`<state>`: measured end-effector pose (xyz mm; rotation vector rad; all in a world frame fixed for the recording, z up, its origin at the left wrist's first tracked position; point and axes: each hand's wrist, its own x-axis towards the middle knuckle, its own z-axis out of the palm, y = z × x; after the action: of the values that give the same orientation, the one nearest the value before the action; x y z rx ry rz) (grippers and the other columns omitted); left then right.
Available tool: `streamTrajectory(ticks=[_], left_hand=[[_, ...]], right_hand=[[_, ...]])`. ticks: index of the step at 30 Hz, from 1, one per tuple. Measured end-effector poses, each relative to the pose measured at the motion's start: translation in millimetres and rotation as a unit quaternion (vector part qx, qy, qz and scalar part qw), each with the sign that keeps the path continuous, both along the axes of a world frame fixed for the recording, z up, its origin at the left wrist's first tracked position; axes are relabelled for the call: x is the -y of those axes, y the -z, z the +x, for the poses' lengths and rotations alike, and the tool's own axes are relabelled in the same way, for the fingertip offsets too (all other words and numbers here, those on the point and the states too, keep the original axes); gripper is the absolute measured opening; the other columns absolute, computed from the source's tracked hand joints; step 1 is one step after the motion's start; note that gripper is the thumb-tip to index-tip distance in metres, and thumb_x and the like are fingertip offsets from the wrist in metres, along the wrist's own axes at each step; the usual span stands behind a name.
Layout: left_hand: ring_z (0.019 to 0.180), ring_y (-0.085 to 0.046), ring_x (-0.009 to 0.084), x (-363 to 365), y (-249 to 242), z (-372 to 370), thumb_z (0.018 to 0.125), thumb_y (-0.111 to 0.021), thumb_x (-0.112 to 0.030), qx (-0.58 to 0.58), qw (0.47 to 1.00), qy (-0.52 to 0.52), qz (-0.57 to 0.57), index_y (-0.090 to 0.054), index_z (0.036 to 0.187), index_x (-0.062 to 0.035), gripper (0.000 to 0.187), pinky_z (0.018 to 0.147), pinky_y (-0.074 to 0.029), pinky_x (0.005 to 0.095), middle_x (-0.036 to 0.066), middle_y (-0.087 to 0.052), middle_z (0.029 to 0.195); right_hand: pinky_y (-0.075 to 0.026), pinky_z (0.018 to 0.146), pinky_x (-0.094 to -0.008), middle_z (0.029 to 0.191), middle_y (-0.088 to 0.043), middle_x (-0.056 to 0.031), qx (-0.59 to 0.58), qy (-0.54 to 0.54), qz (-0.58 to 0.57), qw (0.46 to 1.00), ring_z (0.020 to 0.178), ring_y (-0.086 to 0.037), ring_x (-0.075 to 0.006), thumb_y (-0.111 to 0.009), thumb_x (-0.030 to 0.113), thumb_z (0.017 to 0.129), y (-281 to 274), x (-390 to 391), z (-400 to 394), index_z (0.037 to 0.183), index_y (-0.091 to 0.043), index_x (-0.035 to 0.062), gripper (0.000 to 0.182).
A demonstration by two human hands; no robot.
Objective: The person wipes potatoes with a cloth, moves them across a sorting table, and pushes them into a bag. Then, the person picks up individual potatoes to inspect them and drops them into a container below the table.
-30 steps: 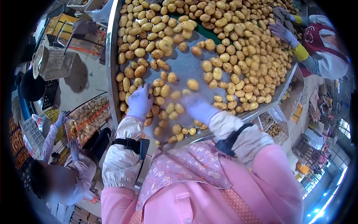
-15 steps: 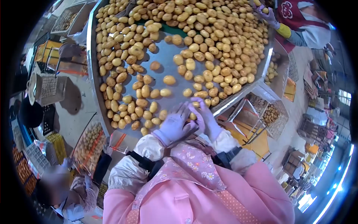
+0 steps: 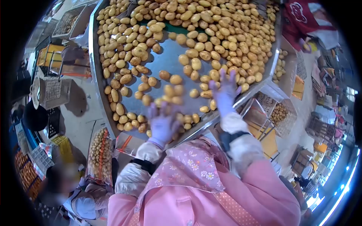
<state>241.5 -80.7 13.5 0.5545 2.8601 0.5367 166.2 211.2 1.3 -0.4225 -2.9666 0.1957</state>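
Both gloved hands reach over the metal table [image 3: 171,62], fingers spread, palms down, grasping nothing: left hand [image 3: 163,122] at lower centre, right hand [image 3: 225,92] right of it. Yellow-brown potatoes [image 3: 169,91], smooth and oval, lie loose under and between them

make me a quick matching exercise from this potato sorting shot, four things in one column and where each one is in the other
Things:
1. left hand
2. right hand
3. wire basket
4. mesh bag of potatoes

Places:
A. on the floor, left of the metal table
B. over potatoes at the table's near edge
C. below the table's near left corner
D. fingers spread, near the table's right rim

Pairs: 1-B, 2-D, 3-A, 4-C
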Motion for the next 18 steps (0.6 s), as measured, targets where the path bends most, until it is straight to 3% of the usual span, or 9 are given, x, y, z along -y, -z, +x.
streamTrajectory(ticks=[3,5,7,9,10,13,14,15,18], left_hand=[[0.134,-0.046,0.0418,17.2,-4.9,-1.4,0.08,-0.071,-0.034,0.078,0.983,0.132,0.098,-0.069,0.125,-0.0215,0.046,0.116,-0.03,0.0592,0.016,-0.056,0.14],[0.131,-0.049,0.039,42.9,-13.0,-12.8,0.079,-0.071,-0.03,0.137,0.974,0.157,0.088,-0.07,0.119,-0.0196,0.042,0.113,-0.034,0.0569,0.015,-0.06,0.135],[0.113,-0.061,0.0367,76.7,-7.6,-15.8,0.076,-0.069,-0.019,0.124,0.964,0.18,0.148,-0.072,0.104,-0.0138,0.028,0.098,-0.048,0.0505,0.012,-0.067,0.122],[0.1,-0.065,0.0371,106.0,-10.9,-53.6,0.078,-0.067,-0.014,0.097,0.976,0.084,0.173,-0.072,0.104,-0.011,0.026,0.087,-0.053,0.0474,0.013,-0.068,0.119],[0.099,-0.066,0.0372,120.1,-11.3,-76.4,0.08,-0.067,-0.017,0.067,0.991,0.011,0.115,-0.071,0.109,-0.011,0.03,0.085,-0.054,0.0467,0.014,-0.068,0.119],[0.102,-0.067,0.0356,117.9,-19.5,-168.3,0.086,-0.072,-0.027,-0.043,0.977,-0.173,0.116,-0.065,0.127,-0.0112,0.044,0.085,-0.054,0.0461,0.016,-0.066,0.12],[0.102,-0.067,0.0356,110.9,-13.7,-185.2,0.086,-0.072,-0.027,-0.039,0.978,-0.172,0.114,-0.065,0.127,-0.0112,0.044,0.085,-0.054,0.0461,0.016,-0.066,0.12],[0.099,-0.067,0.0357,102.4,-8.7,-197.4,0.085,-0.073,-0.031,-0.014,0.991,-0.123,0.057,-0.062,0.129,-0.0108,0.049,0.083,-0.054,0.0462,0.016,-0.066,0.119],[0.098,-0.067,0.036,72.3,-12.3,-209.2,0.085,-0.071,-0.033,0.083,0.99,-0.061,-0.096,-0.057,0.131,-0.0106,0.053,0.081,-0.055,0.0455,0.016,-0.064,0.119]], right_hand=[[-0.017,0.114,-0.0704,0.163,-0.029,-0.0084,0.085,-0.137,0.047,0.986,0.149,-0.021,-0.0425,-0.056,0.064,0.09,30.7,76.1,-6.0,0.147,-0.047,0.0337,0.065],[-0.014,0.115,-0.0704,0.162,-0.032,-0.004,0.159,-0.392,-0.02,0.906,0.15,-0.02,-0.0403,-0.057,0.061,0.09,12.1,64.1,-7.9,0.145,-0.049,0.0319,0.063],[-0.011,0.119,-0.0669,0.164,-0.028,-0.0081,0.028,-0.522,0.039,0.851,0.151,-0.018,-0.0387,-0.06,0.06,0.085,30.8,17.8,-37.6,0.145,-0.05,0.034,0.066],[-0.015,0.117,-0.0673,0.164,-0.028,-0.0146,0.203,-0.368,0.065,0.905,0.15,-0.022,-0.0433,-0.062,0.05,0.089,-19.3,13.1,-116.5,0.146,-0.05,0.0282,0.062],[-0.022,0.116,-0.0657,0.162,-0.029,-0.0192,-0.013,-0.324,0.008,0.946,0.147,-0.026,-0.0459,-0.06,0.052,0.091,23.1,-2.7,-155.0,0.149,-0.046,0.0193,0.068],[-0.031,0.111,-0.0638,0.16,-0.028,-0.0243,-0.082,-0.139,0.082,0.983,0.146,-0.029,-0.0466,-0.057,0.062,0.092,17.2,70.7,-260.3,0.154,-0.037,0.017,0.08],[-0.021,0.117,-0.0653,0.164,-0.022,-0.0176,-0.111,-0.098,-0.069,0.987,0.146,-0.021,-0.0561,-0.054,0.072,0.088,23.5,93.5,-274.7,0.156,-0.032,0.0228,0.086],[-0.02,0.118,-0.0653,0.164,-0.022,-0.017,0.051,-0.105,-0.025,0.993,0.147,-0.022,-0.0514,-0.054,0.069,0.089,-10.8,120.2,-275.3,0.155,-0.033,0.0277,0.08],[-0.023,0.118,-0.0628,0.161,-0.028,-0.0161,0.067,-0.323,0.017,0.944,0.147,-0.026,-0.0457,-0.063,0.054,0.089,-1.3,130.2,-219.2,0.148,-0.046,0.0312,0.066]])
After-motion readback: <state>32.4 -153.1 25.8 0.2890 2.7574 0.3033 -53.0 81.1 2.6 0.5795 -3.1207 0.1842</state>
